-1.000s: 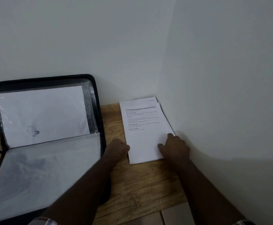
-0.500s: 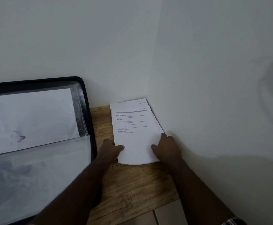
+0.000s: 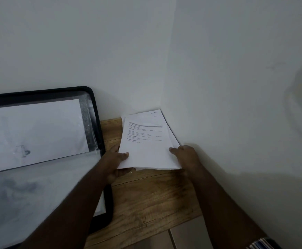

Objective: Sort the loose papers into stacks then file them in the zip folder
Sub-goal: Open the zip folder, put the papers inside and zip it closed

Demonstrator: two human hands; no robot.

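A small stack of printed white papers point(image 3: 146, 146) lies in the table's back right corner against the wall, its near edge lifted off the wood. My left hand point(image 3: 116, 162) grips the stack's near left corner, thumb on top and fingers underneath. My right hand point(image 3: 186, 155) holds the near right corner, thumb on the top sheet. The black zip folder point(image 3: 99, 141) lies open at the left, its upper half leaning on the wall with a white sheet point(image 3: 37, 130) inside a clear sleeve. My left forearm crosses the folder's right edge.
The wooden table point(image 3: 146, 196) ends at a front edge near the frame's bottom, with pale floor tiles point(image 3: 188, 234) below. White walls close the table in at the back and on the right.
Both hands went from resting at the stack's near corners to gripping them, and the stack's near edge has lifted off the table. The view has shifted right.
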